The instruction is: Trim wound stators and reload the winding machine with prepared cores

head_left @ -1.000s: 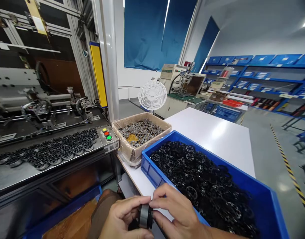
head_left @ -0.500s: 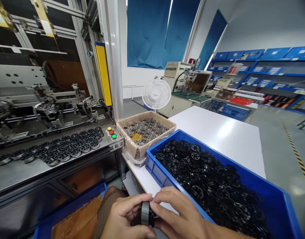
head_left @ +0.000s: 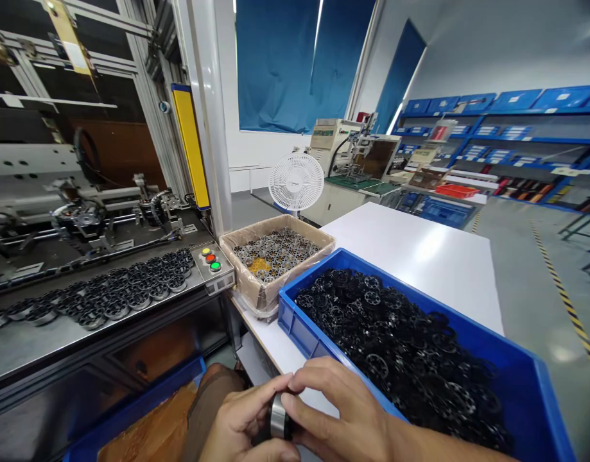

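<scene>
At the bottom middle of the view, both my hands grip one round part (head_left: 278, 417), a metal ring with a black plastic piece against it. My left hand (head_left: 244, 423) wraps it from the left with curled fingers. My right hand (head_left: 340, 414) pinches it from the right, fingertips over its top edge. Just right of my hands sits a blue bin (head_left: 526, 378) piled with black plastic wheels (head_left: 400, 346). Beyond it stands a cardboard box (head_left: 249, 292) of metal rings (head_left: 275, 251).
To the left, a machine's steel shelf (head_left: 29, 340) carries rows of assembled wheels (head_left: 116, 292), beside a three-button panel (head_left: 209, 260). The bins rest on a white table (head_left: 420, 256). A blue bin (head_left: 145, 417) sits on the floor; a white fan (head_left: 295, 183) and blue shelving (head_left: 506, 141) stand farther back.
My hands have stayed on the round part, sliding slightly lower in the frame, with my right fingers reaching further over it. The view has shifted a little.
</scene>
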`<state>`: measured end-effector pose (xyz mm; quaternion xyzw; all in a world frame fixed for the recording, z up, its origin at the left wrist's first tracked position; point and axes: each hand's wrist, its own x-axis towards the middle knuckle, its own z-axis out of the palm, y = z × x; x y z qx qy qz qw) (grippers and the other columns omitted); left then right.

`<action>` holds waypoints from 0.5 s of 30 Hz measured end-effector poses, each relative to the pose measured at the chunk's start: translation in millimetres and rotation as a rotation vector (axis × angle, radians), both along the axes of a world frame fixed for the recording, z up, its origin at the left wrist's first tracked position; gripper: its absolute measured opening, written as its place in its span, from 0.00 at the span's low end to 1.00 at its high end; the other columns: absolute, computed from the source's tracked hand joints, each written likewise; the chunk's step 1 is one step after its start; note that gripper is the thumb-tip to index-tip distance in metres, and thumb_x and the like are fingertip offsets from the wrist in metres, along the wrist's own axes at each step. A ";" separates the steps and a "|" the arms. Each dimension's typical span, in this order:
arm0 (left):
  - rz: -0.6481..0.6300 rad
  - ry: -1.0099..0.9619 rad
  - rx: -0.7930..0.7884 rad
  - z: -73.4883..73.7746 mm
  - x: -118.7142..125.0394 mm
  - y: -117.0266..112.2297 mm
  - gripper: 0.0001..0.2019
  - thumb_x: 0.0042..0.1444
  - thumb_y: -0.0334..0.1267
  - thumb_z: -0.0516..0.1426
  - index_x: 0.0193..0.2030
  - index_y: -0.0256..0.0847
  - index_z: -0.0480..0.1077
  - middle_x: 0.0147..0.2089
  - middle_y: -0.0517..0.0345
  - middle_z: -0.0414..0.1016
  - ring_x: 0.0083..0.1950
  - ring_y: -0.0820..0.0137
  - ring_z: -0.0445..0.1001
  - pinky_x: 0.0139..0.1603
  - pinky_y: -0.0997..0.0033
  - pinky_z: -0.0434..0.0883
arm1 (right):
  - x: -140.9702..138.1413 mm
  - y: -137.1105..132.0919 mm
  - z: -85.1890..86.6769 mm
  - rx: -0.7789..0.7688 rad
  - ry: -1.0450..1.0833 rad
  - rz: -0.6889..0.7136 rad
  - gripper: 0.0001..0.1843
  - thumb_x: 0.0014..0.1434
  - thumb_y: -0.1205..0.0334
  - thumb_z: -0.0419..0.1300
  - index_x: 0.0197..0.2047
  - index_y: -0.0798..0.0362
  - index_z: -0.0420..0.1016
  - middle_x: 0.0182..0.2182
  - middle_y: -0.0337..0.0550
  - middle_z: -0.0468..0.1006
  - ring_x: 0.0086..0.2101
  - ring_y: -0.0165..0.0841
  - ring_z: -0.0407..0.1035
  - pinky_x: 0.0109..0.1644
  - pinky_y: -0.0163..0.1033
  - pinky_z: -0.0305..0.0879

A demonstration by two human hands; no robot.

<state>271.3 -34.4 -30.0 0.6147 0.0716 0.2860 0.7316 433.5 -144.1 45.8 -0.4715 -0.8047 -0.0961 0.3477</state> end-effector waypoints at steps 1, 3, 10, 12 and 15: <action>0.015 0.031 0.016 -0.1 -1.3 -2.2 0.29 0.47 0.43 0.68 0.58 0.50 0.73 0.48 0.53 0.82 0.46 0.60 0.80 0.47 0.70 0.75 | 1.6 0.7 -1.5 0.000 0.001 0.006 0.15 0.59 0.72 0.61 0.50 0.61 0.72 0.41 0.56 0.78 0.43 0.39 0.72 0.46 0.44 0.74; 0.012 0.094 0.014 0.9 -3.9 -6.7 0.30 0.54 0.49 0.62 0.64 0.47 0.66 0.50 0.50 0.81 0.49 0.59 0.79 0.49 0.67 0.75 | 5.5 2.5 -5.0 -0.051 0.071 0.016 0.19 0.59 0.68 0.63 0.53 0.60 0.70 0.44 0.56 0.76 0.45 0.39 0.71 0.49 0.44 0.73; -0.042 0.107 0.130 -7.7 -0.9 -10.1 0.27 0.57 0.53 0.58 0.63 0.50 0.67 0.60 0.50 0.75 0.57 0.58 0.75 0.57 0.68 0.69 | 11.3 10.5 -16.3 -0.264 0.371 -0.085 0.28 0.58 0.51 0.64 0.59 0.54 0.68 0.44 0.51 0.77 0.45 0.37 0.72 0.50 0.42 0.72; -0.028 0.091 0.160 -14.4 -0.9 -4.3 0.26 0.57 0.53 0.57 0.62 0.50 0.68 0.58 0.48 0.77 0.52 0.60 0.78 0.53 0.69 0.72 | 13.0 9.7 -20.1 -0.225 0.306 -0.098 0.26 0.58 0.51 0.64 0.57 0.52 0.71 0.42 0.49 0.80 0.42 0.38 0.75 0.48 0.40 0.74; 0.150 0.115 0.372 -14.1 -19.6 26.6 0.26 0.60 0.56 0.52 0.60 0.45 0.70 0.55 0.43 0.76 0.45 0.62 0.81 0.44 0.69 0.77 | 27.8 6.1 -38.7 -0.148 0.194 -0.230 0.26 0.55 0.53 0.67 0.56 0.47 0.73 0.47 0.48 0.80 0.44 0.42 0.76 0.47 0.38 0.75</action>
